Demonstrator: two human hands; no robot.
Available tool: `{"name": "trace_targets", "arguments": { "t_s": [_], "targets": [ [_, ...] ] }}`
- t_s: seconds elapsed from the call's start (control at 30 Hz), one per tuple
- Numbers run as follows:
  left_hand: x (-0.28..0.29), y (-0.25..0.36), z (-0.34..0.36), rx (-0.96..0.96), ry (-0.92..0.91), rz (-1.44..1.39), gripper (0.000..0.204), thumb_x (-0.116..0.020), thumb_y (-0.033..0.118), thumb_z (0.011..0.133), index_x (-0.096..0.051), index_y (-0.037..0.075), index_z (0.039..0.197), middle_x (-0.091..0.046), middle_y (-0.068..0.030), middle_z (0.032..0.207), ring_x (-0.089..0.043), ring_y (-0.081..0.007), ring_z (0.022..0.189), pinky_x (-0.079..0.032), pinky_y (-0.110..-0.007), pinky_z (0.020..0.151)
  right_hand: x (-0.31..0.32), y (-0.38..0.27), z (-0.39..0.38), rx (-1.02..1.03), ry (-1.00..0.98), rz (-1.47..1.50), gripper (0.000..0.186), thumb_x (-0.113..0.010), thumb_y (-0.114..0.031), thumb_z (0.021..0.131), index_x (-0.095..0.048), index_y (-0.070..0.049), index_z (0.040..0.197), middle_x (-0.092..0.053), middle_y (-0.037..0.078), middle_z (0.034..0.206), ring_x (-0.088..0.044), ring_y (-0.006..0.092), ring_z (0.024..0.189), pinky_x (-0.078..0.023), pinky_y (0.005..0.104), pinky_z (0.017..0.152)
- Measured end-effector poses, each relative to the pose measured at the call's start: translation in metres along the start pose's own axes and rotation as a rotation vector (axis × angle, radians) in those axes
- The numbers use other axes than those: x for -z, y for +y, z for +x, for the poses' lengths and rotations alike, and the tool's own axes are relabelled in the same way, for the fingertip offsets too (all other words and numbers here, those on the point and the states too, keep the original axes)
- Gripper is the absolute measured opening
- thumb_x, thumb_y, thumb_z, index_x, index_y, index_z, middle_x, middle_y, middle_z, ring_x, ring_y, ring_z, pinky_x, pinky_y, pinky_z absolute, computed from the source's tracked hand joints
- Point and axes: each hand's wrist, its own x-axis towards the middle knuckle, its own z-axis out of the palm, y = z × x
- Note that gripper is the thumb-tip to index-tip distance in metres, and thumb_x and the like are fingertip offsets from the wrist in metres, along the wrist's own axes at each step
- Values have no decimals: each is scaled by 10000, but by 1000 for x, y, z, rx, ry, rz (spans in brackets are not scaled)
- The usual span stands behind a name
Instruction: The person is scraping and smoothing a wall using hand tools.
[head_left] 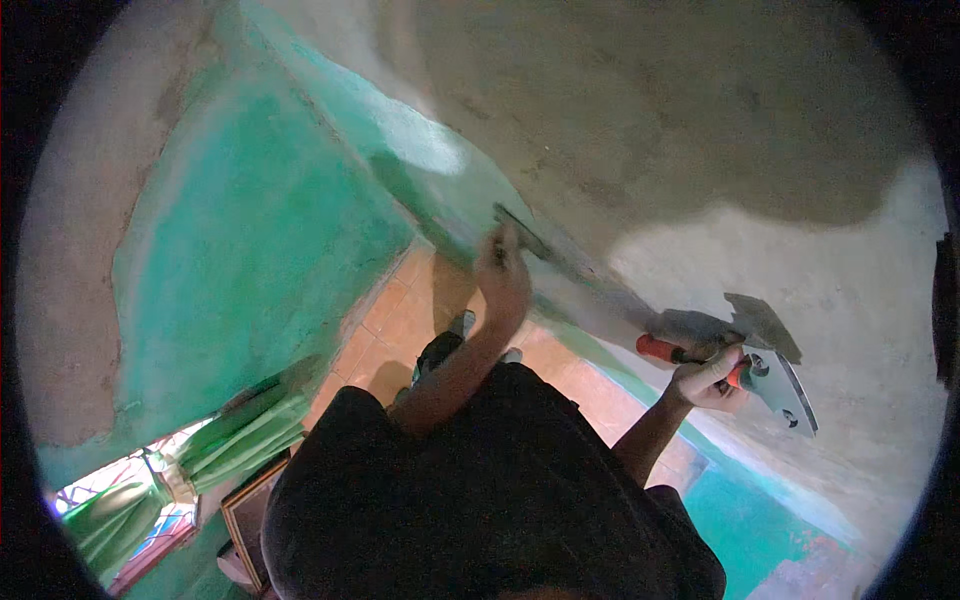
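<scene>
At the middle, my left hand [505,275] is closed on a flat plastering trowel [522,231], seen almost edge-on. Its thin dark blade lies along or very near the wall; contact cannot be told. The grip is mostly hidden by my fingers. Farther right, my right hand [712,385] is wrapped round the red and black handle of a wide putty knife [785,392]. Dark marks show on that silver blade, which hangs by the pale wall, with its shadow beside it. The wall [600,130] carries grey-brown plaster above a strip of green paint.
Another green wall [250,240] meets this one in a corner at left. Orange floor tiles [385,310] show below, with my feet on them. At lower left are green curtains [235,445], a window with a grille [105,480] and a framed panel [245,510].
</scene>
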Motion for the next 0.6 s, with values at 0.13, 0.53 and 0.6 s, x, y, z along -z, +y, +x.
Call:
{"name": "trace_targets", "arguments": {
  "t_s": [0.13, 0.53, 0.6],
  "targets": [
    [0, 16, -6, 4, -68, -122, 211, -485, 159, 919, -546, -29, 844, -571, -78, 741, -518, -137, 700, -430, -282, 634, -11, -9, 2, 13, 103, 45, 221, -619, -139, 804, -551, 71, 802, -602, 142, 730, -571, 189, 636, -458, 295, 586],
    [28, 46, 21, -216, -105, 164, 176, -506, 137, 895, -549, -34, 897, -556, -89, 742, -505, -131, 705, -427, -283, 643, -6, 2, 0, 23, 174, -27, 238, -623, -137, 786, -578, 82, 869, -625, 166, 798, -596, 202, 669, -480, 307, 607],
    [34, 32, 37, -92, 37, 93, 191, -494, 153, 908, -547, -31, 904, -548, -85, 740, -490, -127, 687, -418, -284, 623, -6, 0, 0, 19, 170, -19, 244, -624, -138, 786, -579, 85, 873, -625, 162, 793, -600, 202, 676, -483, 307, 601]
  ]
}}
